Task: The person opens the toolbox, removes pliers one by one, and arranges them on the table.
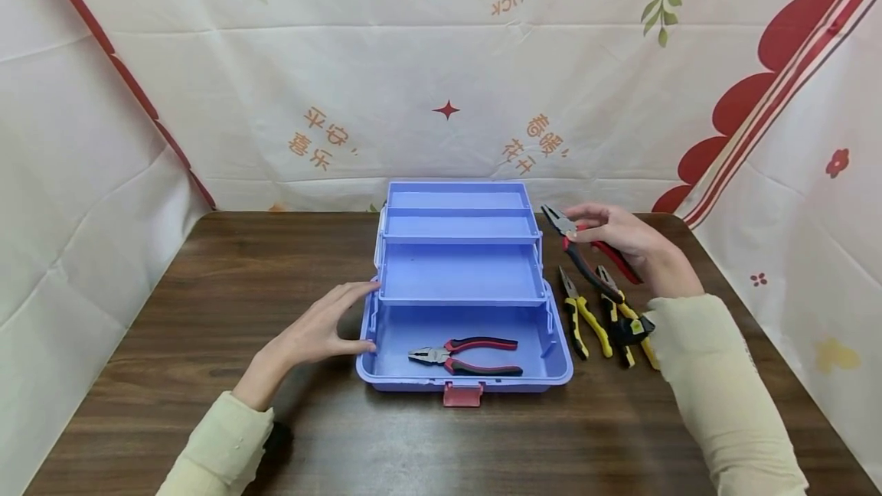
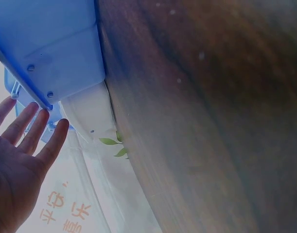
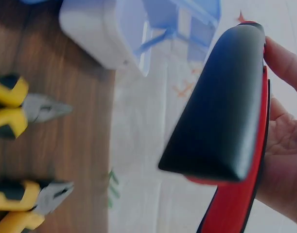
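Red-and-black pliers (image 1: 569,239) are pinched in my right hand (image 1: 613,232), lifted to the right of the toolbox with the metal jaws pointing up and left. In the right wrist view their thick handles (image 3: 221,107) fill the middle. My left hand (image 1: 324,327) is at the left side of the blue toolbox (image 1: 465,385), its straight fingers spread along the edge. From the left wrist those fingers (image 2: 51,141) show right at the box's rim. Another pair of red-and-black pliers (image 1: 475,356) lies in the bottom of the toolbox, jaws to the left.
Yellow-and-black needle-nose pliers (image 1: 582,316) lie on the table right of the toolbox. Beside them are yellow-and-black pliers (image 1: 609,282), partly overlapped by a black wrist device (image 1: 632,329). The stepped trays (image 1: 462,270) stand raised at the back, before a printed white cloth (image 1: 441,67).
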Demonstrator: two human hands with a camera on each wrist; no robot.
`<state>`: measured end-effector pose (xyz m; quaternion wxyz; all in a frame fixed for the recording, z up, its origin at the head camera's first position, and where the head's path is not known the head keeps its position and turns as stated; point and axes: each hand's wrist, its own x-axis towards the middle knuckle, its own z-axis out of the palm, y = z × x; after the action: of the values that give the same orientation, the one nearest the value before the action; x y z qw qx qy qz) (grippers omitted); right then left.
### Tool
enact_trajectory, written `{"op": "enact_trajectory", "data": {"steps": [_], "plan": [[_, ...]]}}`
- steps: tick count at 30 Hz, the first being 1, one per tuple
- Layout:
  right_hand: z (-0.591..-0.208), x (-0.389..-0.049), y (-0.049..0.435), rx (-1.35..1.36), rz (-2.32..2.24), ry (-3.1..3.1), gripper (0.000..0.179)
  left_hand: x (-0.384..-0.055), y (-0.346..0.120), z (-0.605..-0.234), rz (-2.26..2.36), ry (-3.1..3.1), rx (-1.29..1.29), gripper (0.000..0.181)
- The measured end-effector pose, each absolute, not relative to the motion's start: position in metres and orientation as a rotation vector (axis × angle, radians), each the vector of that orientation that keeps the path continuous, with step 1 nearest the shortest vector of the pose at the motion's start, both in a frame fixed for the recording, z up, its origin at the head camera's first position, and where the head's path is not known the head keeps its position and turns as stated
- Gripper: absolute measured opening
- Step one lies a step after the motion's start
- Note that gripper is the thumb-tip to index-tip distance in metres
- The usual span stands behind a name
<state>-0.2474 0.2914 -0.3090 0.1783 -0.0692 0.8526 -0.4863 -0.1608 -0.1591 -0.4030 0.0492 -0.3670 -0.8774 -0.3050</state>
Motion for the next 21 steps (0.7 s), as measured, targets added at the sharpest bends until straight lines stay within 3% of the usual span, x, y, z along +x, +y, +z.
{"op": "enact_trajectory", "data": {"steps": [5, 13, 21], "plan": [[-0.322, -0.244, 0.318, -0.151, -1.467, 2.397, 0.051, -0.162, -0.158, -0.403, -0.921, -2.665, -1.133, 0.083], [-0.345, -0.231, 0.36, -0.089, -1.613, 2.335, 0.023, -0.163, -0.158, -0.403, -0.914, -2.677, -1.131, 0.083], [-0.368, -0.216, 0.396, 0.035, -1.671, 2.268, 0.023, -0.163, -0.158, -0.402, -0.913, -2.669, -1.136, 0.083]]}}
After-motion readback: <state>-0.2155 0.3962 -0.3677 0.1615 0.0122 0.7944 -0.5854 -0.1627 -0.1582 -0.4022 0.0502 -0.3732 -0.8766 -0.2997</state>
